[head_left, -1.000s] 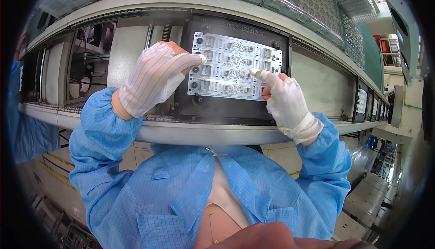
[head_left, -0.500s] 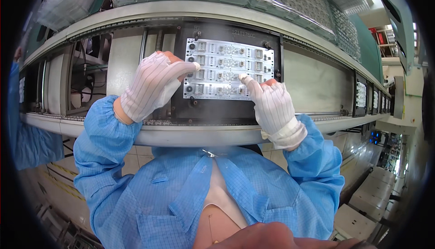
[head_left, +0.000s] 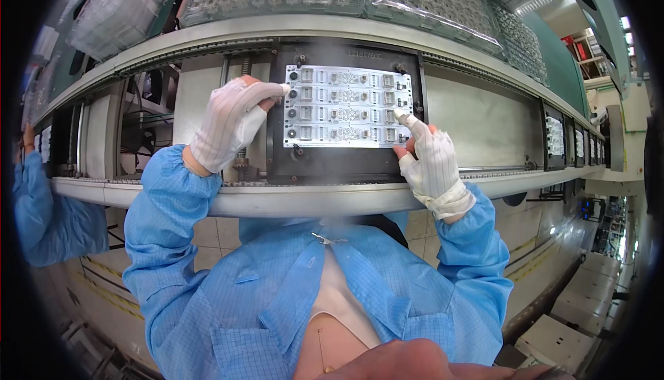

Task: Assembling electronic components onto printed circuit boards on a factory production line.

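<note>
A white circuit board panel (head_left: pixel 349 114) made of several strips with small components lies flat in a black carrier plate (head_left: pixel 339 167). My left hand (head_left: pixel 232 120), in a striped white glove, has its index finger stretched to the panel's left edge by a round black post. Its thumb is apart from that finger, with nothing seen between them. Over the panel's right end reaches my right hand (head_left: pixel 430 155), gloved alike. The index fingertip rests on or just above a component there, and the thumb is near the lower right corner. Both hands look open; their other fingers are partly hidden.
The carrier sits between the rails of a conveyor (head_left: pixel 311 200). Beyond the back rail stand clear plastic trays (head_left: pixel 429 6) of small parts. More carriers with white boards (head_left: pixel 555 138) stand farther right on the line. Another person's blue sleeve (head_left: pixel 59 207) shows at far left.
My left index finger has drawn back left from the panel's strips to its edge. My right hand has shifted right, from the panel's middle to its right end. The view has shifted slightly.
</note>
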Available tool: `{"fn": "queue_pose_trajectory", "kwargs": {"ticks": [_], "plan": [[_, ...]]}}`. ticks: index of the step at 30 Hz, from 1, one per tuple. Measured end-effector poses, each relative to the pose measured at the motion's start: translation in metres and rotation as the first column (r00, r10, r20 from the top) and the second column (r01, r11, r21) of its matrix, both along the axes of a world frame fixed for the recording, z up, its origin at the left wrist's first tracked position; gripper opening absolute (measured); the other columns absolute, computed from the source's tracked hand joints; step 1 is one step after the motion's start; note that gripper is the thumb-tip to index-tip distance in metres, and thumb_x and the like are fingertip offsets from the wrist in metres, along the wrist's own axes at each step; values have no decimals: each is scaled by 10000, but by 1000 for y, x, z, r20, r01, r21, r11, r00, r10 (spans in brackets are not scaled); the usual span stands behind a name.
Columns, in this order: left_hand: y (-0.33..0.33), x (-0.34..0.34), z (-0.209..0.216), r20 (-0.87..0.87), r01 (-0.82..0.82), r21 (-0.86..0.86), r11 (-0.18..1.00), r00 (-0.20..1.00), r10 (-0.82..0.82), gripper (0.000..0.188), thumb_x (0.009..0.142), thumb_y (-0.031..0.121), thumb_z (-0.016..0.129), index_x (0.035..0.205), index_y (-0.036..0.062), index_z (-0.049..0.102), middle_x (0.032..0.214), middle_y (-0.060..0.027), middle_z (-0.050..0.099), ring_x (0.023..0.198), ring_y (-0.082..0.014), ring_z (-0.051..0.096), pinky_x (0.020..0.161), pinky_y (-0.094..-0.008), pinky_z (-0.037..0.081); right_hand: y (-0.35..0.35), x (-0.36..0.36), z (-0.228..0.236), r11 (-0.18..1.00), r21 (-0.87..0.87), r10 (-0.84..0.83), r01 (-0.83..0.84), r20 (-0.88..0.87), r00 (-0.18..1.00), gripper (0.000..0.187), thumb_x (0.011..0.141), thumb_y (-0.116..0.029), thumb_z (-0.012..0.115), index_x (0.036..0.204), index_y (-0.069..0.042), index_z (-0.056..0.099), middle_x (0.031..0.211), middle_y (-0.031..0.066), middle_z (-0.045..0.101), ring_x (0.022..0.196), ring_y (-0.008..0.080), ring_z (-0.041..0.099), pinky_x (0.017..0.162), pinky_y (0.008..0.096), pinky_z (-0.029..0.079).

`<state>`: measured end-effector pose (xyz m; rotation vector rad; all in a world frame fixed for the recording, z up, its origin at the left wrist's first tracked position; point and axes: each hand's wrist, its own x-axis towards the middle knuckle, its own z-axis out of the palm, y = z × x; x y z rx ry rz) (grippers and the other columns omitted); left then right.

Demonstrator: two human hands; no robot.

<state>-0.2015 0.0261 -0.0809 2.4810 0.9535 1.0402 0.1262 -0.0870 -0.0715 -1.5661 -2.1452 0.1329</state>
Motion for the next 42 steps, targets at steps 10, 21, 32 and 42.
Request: {"fn": "queue_pose_trajectory", "kwargs": {"ticks": [10, 21, 32, 42], "plan": [[6, 45, -11, -231, 10, 233, 973, 972, 45, 401, 740, 7, 644, 1131, 94, 659, 1177, -112, 638, 1086, -313, 597, 946, -449, 465, 3, -1, -3, 1000, 23, 22, -21, -36, 999, 501, 785, 5, 693, 1272, -91, 625, 712, 79, 582, 695, 289, 565, 703, 397, 460], [17, 67, -16, -455, 70, 470, 880, 874, 173, 231, 846, 139, 639, 1060, 57, 669, 1273, -95, 604, 1201, -291, 554, 1117, -584, 344, 81, -17, -1, 977, 195, 34, -81, 231, 972, 391, 779, -43, 634, 1161, -112, 686, 1022, 111, 685, 1009, 316, 633, 855, 432, 502], [-2, 69, -19, -482, 128, 404, 906, 871, 91, 402, 748, 79, 705, 1139, 152, 646, 1293, -70, 564, 1244, -270, 531, 1162, -616, 271, 86, -13, -7, 982, 151, 68, -117, 298, 952, 348, 860, -128, 631, 1200, -71, 680, 1202, 125, 660, 1154, 336, 598, 994, 456, 466], [-17, 62, -7, -465, 217, 306, 927, 884, -53, 354, 768, 109, 688, 1121, 124, 665, 1246, -65, 590, 1202, -269, 558, 1157, -665, 234, 61, -7, -17, 985, 95, 103, -144, 346, 933, 449, 786, -35, 626, 1223, -120, 679, 1195, 107, 648, 1195, 333, 576, 1019, 458, 446]]}}
